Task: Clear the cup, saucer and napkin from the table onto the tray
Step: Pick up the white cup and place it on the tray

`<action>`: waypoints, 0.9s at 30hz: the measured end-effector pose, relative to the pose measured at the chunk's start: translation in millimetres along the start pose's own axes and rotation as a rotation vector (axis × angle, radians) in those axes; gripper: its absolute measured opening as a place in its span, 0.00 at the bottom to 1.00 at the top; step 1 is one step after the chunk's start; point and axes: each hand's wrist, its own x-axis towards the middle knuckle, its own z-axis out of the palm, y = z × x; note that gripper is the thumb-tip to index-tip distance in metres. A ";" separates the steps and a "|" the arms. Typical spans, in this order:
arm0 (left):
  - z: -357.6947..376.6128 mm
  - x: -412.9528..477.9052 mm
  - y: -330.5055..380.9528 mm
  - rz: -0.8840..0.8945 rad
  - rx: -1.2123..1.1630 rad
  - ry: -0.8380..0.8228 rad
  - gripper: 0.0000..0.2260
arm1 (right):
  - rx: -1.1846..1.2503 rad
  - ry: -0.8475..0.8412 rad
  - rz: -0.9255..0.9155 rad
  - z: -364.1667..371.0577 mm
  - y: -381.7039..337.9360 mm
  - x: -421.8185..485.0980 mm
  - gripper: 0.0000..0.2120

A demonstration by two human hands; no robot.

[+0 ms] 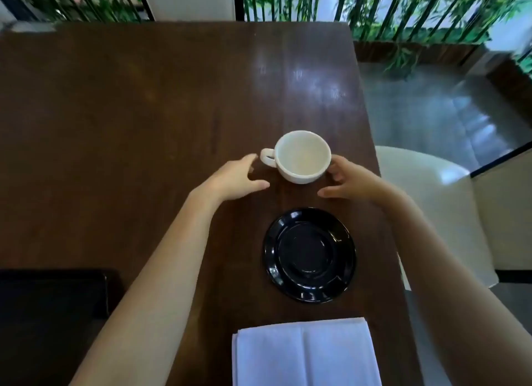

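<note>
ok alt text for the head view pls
Both hands, left hand and right hand, reach open around a white cup on a dark wooden table. Nearer lie an empty black saucer and a folded white napkin.

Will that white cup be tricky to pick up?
Probably not. The cup looks empty, so likely light with nothing to spill. Its glazed surface may be slippery, though the handle by the left hand offers grip. It looks ceramic, so it would likely chip if knocked.
</note>
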 end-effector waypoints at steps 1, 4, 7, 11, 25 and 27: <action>-0.5 4.6 2.1 0.013 -0.037 0.039 0.36 | 0.029 0.025 -0.033 -1.1 0.3 4.6 0.41; 1.8 20.3 3.9 0.082 -0.145 0.100 0.41 | 0.085 0.047 -0.114 -4.0 1.0 14.7 0.44; 9.1 33.9 2.3 0.152 -0.210 0.079 0.42 | 0.121 0.020 -0.160 -2.1 6.0 21.6 0.46; 14.6 45.8 0.7 0.305 -0.246 0.112 0.38 | 0.131 0.020 -0.210 -0.8 7.6 24.2 0.47; 21.5 51.8 -4.8 0.379 -0.516 0.032 0.34 | 0.295 0.049 -0.298 4.8 7.9 28.7 0.47; 22.0 49.9 -4.2 0.381 -0.524 0.035 0.34 | 0.306 0.058 -0.312 5.3 6.3 27.0 0.46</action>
